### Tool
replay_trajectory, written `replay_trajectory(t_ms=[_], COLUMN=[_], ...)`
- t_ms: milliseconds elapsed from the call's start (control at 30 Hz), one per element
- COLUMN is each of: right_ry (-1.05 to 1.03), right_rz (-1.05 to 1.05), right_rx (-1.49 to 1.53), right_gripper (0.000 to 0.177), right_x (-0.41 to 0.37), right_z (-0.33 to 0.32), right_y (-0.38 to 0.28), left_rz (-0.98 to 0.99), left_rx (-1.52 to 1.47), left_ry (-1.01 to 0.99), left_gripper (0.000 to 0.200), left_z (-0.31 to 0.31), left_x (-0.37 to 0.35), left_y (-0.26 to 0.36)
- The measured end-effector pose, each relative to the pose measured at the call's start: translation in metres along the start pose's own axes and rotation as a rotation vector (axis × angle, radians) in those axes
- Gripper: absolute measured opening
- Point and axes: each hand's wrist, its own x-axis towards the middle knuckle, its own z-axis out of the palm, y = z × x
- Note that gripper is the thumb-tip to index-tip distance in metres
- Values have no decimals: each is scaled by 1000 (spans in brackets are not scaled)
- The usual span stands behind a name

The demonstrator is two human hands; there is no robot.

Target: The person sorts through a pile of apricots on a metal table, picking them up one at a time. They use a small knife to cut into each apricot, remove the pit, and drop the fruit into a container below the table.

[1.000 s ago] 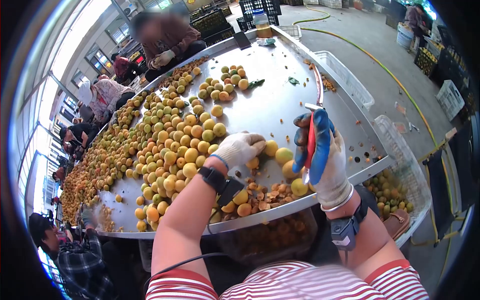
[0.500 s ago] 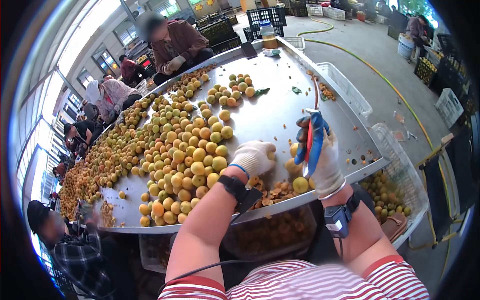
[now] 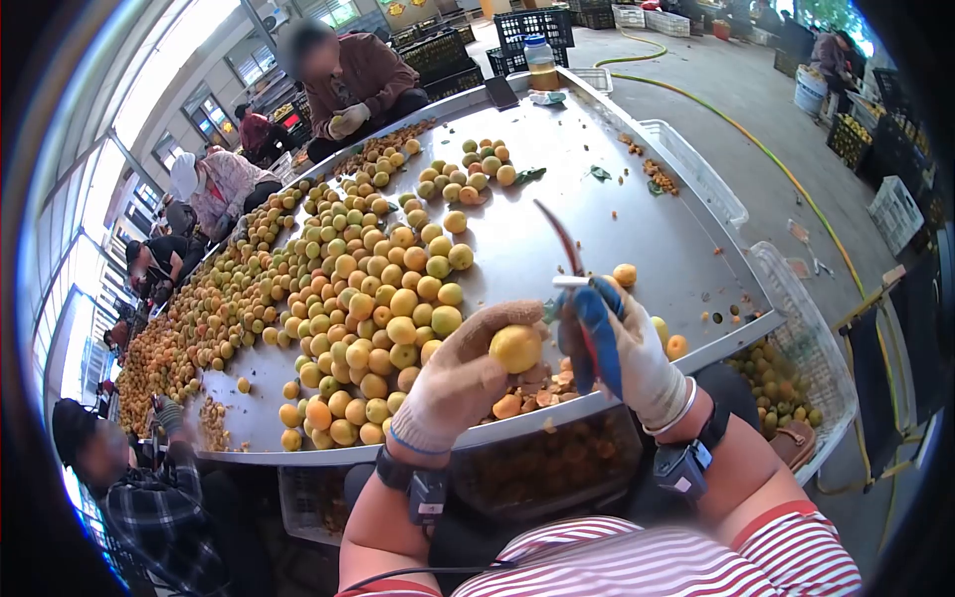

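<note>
My left hand (image 3: 450,383), in a stained white knit glove, grips a round yellow-orange fruit (image 3: 515,348) between thumb and fingers, just above the table. Close beside it on the right, my right hand (image 3: 619,348) wears a white glove with blue-coated fingers. Those fingers are wrapped round a curved-blade knife (image 3: 562,237), its blade pointing up and away; most of the handle is hidden. Beneath my hands, fruit scraps (image 3: 547,388) lie along the table's near edge. A large heap of yellow, orange and green fruit (image 3: 383,318) spreads to the left of my left hand.
The metal table (image 3: 587,219) has a raised rim. A jar (image 3: 539,62) and a dark phone-like slab (image 3: 501,93) sit at its far end. A crate of fruit (image 3: 771,388) stands below on the right. Several people work along the left side. A hose (image 3: 756,159) crosses the floor.
My left hand has lifted a fruit off the table and turned it up. My right hand has lowered and moved left towards it, the knife tilting leftward.
</note>
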Motion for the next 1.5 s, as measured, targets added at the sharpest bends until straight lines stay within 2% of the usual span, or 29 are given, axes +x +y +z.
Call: replay_trajectory(t_ms=[33, 100, 133, 233, 300, 400, 533, 633, 767, 833, 967, 1133, 1267, 1500], right_ry=[-32, -90, -152, -160, -148, -121, -72, -72, -135, -138, -198, -206, -189, -106], right_rz=[1, 29, 54, 50, 37, 40, 30, 37, 28, 28, -37, -43, -92, -227], right_rx=[-84, -86, -82, -132, -169, -147, -90, -87, -183, -178, -283, -454, -497, -759], right_gripper=[32, 32, 33, 34, 35, 34, 33, 33, 31, 29, 23, 17, 13, 12], right_x=[-4, -9, -10, -14, -14, -14, -15, -16, -19, -22, -25, -27, -25, -27], right_z=[3, 6, 9, 12, 12, 13, 17, 15, 16, 19, 21, 27, 30, 31], right_y=[-1, -6, -7, -4, 1, 6, 6, 9, 8, 8, 7, -2, -1, 18], left_rz=[1, 28, 27, -4, -52, -4, 32, 45, 33, 74, 20, 2, 12, 128], left_rx=[-6, 232, 228, 140, -85, -67, 107, 48, -89, -154, -151, 126, 222, 377], left_ry=[-2, 73, 74, 146, 161, 184, 224, 276, 257, 165, 144, 296, 279, 265], left_gripper=[62, 60, 60, 59, 59, 67, 66, 65, 70, 72, 72, 66, 62, 53], left_z=[1, 10, 12, 10, 6, -2, 5, 15, 3, -4, -5, 12, 20, 23], left_x=[-4, -12, -15, -20, -20, -19, -20, -23, -23, -22, -23, -24, -28, -28], left_y=[0, 6, 8, 13, 15, 3, 5, 10, 4, 0, 3, 3, 4, -5])
